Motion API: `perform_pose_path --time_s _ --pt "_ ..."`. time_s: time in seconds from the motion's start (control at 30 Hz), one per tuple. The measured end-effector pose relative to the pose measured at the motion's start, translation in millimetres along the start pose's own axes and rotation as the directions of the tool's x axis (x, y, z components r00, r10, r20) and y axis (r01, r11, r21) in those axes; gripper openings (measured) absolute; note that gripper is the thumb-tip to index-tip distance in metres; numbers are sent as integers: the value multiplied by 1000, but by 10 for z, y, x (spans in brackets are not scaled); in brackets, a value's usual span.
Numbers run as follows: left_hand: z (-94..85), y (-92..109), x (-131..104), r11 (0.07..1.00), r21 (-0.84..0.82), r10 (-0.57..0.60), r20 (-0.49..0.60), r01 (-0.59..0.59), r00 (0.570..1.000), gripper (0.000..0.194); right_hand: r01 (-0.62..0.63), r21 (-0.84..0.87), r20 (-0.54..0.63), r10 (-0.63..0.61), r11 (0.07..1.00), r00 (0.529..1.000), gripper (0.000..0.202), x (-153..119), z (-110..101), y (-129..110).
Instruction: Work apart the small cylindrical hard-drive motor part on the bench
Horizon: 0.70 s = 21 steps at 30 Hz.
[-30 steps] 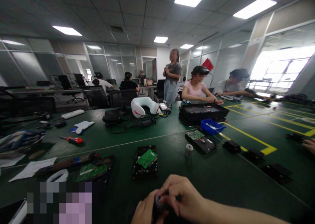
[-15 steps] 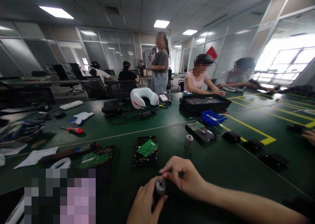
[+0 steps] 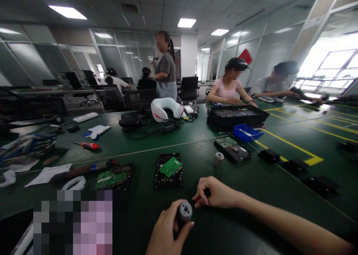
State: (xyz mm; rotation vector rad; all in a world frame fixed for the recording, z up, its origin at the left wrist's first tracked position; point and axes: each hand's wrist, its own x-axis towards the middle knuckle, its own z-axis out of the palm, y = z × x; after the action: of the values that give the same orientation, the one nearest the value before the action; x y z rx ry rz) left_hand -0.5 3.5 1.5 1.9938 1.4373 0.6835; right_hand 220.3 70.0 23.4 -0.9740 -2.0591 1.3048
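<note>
My left hand (image 3: 170, 225) is wrapped round a dark metal cylinder (image 3: 185, 211), whose round end with small holes faces up. Just right of it, my right hand (image 3: 211, 193) has its fingertips pressed together; anything between them is too small to make out. A second silver cylinder (image 3: 219, 159) stands upright on the green table beyond my right hand. Farther left lies a black hard drive with a loose green circuit board (image 3: 171, 167) on top. Another drive (image 3: 234, 149) with a green board rests to the right of the standing cylinder.
At the left are a red screwdriver (image 3: 88, 146), a long dark tool (image 3: 84, 170) and a further green board (image 3: 112, 178). A blue tray (image 3: 247, 133), black tray (image 3: 237, 116) and neck pillow (image 3: 167, 109) stand farther back. Black brackets (image 3: 296, 166) lie right. People sit across the table.
My right hand has moved slightly away from the held cylinder, to the right. The view has shifted a little. The standing person in the background has turned and moved left.
</note>
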Motion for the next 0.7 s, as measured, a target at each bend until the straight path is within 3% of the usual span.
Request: perform_pose_path --time_s 0.2,0.33,0.4,0.5,0.7 --pt "-36 31 2 999 -35 -25 21 26 999 38 41 -29 -31 -42 999 999 37 20 2 -67" --pt "-22 34 3 999 -44 -29 10 29 1000 33 144 63 -254 -123 988 959 41 -3 96 -329" --pt "-8 33 2 999 -45 -21 -3 21 1000 31 214 20 -318 -197 977 927 41 -32 161 -465" --pt "1 29 -7 999 -45 -3 -27 2 1000 34 292 -123 -273 -315 949 909 42 -69 262 -569" --pt "-20 27 -18 998 -67 20 -5 -21 1000 34 316 -144 -180 -339 938 923 41 -67 367 -527"
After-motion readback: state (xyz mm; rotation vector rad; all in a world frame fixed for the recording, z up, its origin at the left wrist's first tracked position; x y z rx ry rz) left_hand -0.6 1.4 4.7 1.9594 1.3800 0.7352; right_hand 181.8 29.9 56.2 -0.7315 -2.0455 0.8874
